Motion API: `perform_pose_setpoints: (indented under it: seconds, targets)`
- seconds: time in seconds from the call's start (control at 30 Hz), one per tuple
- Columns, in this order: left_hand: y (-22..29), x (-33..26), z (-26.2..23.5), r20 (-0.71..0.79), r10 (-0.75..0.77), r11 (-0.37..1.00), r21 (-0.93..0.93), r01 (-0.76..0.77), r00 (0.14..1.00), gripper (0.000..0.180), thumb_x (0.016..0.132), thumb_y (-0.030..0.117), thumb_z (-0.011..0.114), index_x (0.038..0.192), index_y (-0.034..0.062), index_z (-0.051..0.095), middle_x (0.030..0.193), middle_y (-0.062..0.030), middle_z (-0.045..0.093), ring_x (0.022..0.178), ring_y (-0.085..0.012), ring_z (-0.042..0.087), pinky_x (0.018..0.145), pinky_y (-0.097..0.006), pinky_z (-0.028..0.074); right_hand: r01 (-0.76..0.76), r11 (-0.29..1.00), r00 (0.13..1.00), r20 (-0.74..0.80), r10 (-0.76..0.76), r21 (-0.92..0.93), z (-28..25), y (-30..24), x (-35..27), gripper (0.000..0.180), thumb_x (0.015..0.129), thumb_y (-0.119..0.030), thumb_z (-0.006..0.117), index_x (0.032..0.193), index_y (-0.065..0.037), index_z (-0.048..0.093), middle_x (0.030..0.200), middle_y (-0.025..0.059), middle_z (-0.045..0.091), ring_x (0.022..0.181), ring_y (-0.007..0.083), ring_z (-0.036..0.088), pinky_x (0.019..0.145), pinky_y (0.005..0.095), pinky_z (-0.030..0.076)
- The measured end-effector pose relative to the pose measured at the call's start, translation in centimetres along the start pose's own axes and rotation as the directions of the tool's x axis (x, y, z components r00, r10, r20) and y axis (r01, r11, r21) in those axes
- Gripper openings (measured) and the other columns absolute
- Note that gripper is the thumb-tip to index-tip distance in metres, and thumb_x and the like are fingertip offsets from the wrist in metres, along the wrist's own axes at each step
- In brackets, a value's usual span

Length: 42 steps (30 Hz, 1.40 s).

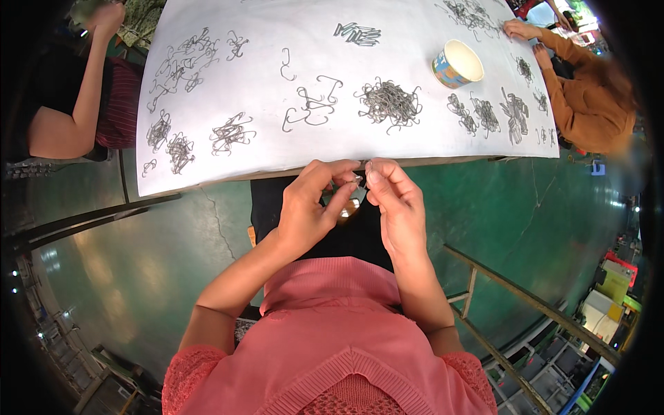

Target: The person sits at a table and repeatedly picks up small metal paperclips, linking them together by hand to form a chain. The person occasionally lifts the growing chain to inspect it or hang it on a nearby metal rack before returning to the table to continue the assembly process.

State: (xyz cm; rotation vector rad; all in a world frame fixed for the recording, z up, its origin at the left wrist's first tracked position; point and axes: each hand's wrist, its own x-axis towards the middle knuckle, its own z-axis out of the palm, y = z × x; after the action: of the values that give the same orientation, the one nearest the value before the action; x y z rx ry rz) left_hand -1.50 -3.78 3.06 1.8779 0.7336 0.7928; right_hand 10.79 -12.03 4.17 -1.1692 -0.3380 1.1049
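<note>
**Insp. A:** Room first. Floor [173, 228] was green, glossy, with a crack running below the table edge; metal rails low right. Workshop setting, machinery blurred at the far right rim.

**Insp. B:** And nearest the camera?

**A:** Person in a pink knit top [332, 332], dark fabric over the lap. Both hands were raised together just under the near edge of the table [228, 176]. Left hand [311, 207] was pinched, thumb and forefinger closed on a small wire piece [358, 181]. Right hand [393, 200] was pinched on the same piece from the other side, fingertips nearly touching the left's. A brownish item showed under the left fingers; couldn't tell what.

**B:** Judgement on technique?

**A:** Piece is tiny and springy, I'd say. Best held close to the tips, w/ the hands braced near each other as they were, so it doesn't flick away. Working over the lap, not the table, risks a drop to the floor.

**B:** Table itself?

**A:** White sheet cover. Near row: small tangles of wire hooks [232, 133] at left, a dense pile [389, 104] mid-table. Paper cup [456, 63] upright beyond, right of centre. More hook clusters far left and far right.

**B:** Others present?

**A:** Two. One seated at the left end, bare arm [76, 111] bent. One in an orange-brown sleeve [588, 104] at the right end, hands on the sheet near the hooks there.
</note>
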Motion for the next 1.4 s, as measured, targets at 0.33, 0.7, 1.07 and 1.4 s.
perform_pose_setpoints:
  seconds: [0.33,0.7,1.07,1.4]
  targets:
    - [-3.8,7.8,0.0,-0.054,0.197,0.979,0.061,-0.194,0.979,0.024,0.093,0.011,0.049,0.112,0.0008,0.060,0.104,-0.0163,0.064,0.092,-0.0307,0.061,0.083,-0.036,0.047,0.368,0.911,0.928,0.010,-0.373,-0.186,-0.5,-0.3,-0.2,0.005,0.089,-0.004,0.060,0.093,-0.001,0.059,0.106,0.0041,0.048,0.082,0.0059,0.046,0.072,0.0191,0.039]
    - [-13.3,26.3,5.6,0.495,0.146,0.587,0.653,-0.478,0.856,0.050,0.097,0.045,0.037,0.143,0.0253,0.035,0.153,-0.0045,0.025,0.143,-0.0292,0.013,0.114,-0.053,0.012,0.373,0.882,0.919,-0.019,-0.395,-0.290,-2.4,-0.5,-0.3,0.003,0.091,-0.004,0.058,0.090,-0.003,0.055,0.098,0.0028,0.050,0.071,0.0044,0.040,0.063,0.0176,0.035]
    - [-8.9,22.1,-2.9,0.240,0.011,0.868,0.479,-0.128,0.971,0.019,0.080,0.014,0.070,0.098,0.0084,0.070,0.106,-0.0084,0.064,0.109,-0.0264,0.055,0.090,-0.036,0.045,0.359,0.899,0.931,0.025,-0.365,-0.252,-3.9,-1.5,0.5,0.003,0.092,-0.002,0.056,0.093,0.000,0.054,0.096,0.0056,0.052,0.072,0.0067,0.046,0.064,0.0191,0.040]
    - [-11.3,24.9,1.2,0.367,0.060,0.706,0.642,-0.299,0.928,0.010,0.076,0.009,0.066,0.085,0.0044,0.068,0.079,-0.0096,0.065,0.079,-0.0272,0.060,0.072,-0.037,0.050,0.330,0.923,0.944,0.045,-0.327,-0.199,-2.9,-0.1,0.3,0.001,0.092,-0.001,0.055,0.093,0.000,0.054,0.096,0.0066,0.054,0.069,0.0080,0.053,0.059,0.0194,0.043]
